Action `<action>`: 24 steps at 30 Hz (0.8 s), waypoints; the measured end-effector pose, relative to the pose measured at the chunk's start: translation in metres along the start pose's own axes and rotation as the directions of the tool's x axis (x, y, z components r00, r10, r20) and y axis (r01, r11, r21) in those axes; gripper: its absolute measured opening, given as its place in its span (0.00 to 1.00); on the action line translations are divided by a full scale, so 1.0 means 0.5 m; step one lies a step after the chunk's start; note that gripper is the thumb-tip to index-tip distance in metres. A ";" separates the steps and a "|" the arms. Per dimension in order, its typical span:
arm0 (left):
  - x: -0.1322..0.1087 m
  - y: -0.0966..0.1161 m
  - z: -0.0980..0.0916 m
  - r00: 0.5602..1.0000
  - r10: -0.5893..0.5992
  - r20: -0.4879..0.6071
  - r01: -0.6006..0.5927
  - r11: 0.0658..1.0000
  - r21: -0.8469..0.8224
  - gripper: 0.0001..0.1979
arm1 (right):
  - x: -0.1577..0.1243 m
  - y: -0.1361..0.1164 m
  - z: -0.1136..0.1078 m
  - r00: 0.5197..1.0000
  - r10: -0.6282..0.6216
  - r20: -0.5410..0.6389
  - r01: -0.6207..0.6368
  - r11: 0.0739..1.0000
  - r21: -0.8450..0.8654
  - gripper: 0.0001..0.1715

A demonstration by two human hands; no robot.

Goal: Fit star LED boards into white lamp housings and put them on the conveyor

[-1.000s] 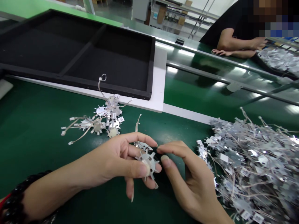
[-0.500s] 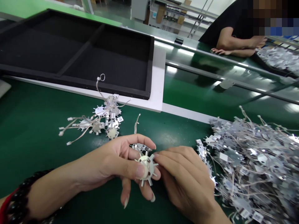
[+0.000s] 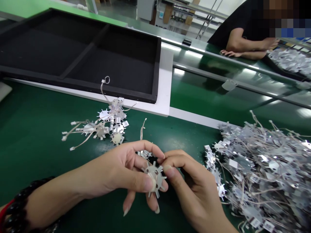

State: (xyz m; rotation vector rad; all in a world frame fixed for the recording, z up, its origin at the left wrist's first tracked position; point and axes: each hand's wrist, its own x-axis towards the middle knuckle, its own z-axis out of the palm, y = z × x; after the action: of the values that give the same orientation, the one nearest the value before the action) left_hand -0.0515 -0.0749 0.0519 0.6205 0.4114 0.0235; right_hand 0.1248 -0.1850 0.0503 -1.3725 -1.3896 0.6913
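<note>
Left hand pinched spoked disc between thumb and fingers, above green bench. Right hand pinched disc's 2 o'clock edge. Parts heap at 3 o'clock; small cluster at 11 o'clock.

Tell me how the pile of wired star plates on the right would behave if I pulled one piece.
The pile looks tangled, wires crossing everywhere, so one piece would probably drag neighbours along. The thin plates seem light and stiff; their wires look floppy.
</note>
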 end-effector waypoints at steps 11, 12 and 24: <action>0.008 -0.009 -0.010 0.997 0.030 0.065 -0.031 0.999 0.017 0.18 | -0.005 -0.004 0.004 0.925 0.364 0.107 -0.379 0.878 0.291 0.12; 0.007 -0.009 -0.009 0.997 0.031 0.064 -0.034 0.999 0.039 0.18 | -0.004 -0.006 0.003 0.907 0.392 0.154 -0.421 0.850 0.316 0.14; -0.001 -0.002 0.003 0.999 -0.048 -0.027 0.053 0.959 0.278 0.18 | 0.007 -0.019 0.005 0.716 0.532 0.453 -0.695 0.611 0.380 0.28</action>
State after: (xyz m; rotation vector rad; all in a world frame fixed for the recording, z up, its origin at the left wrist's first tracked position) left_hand -0.0514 -0.0769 0.0526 0.8882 0.4535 -0.0785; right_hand 0.1195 -0.1827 0.0589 -1.3084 -0.7783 1.6860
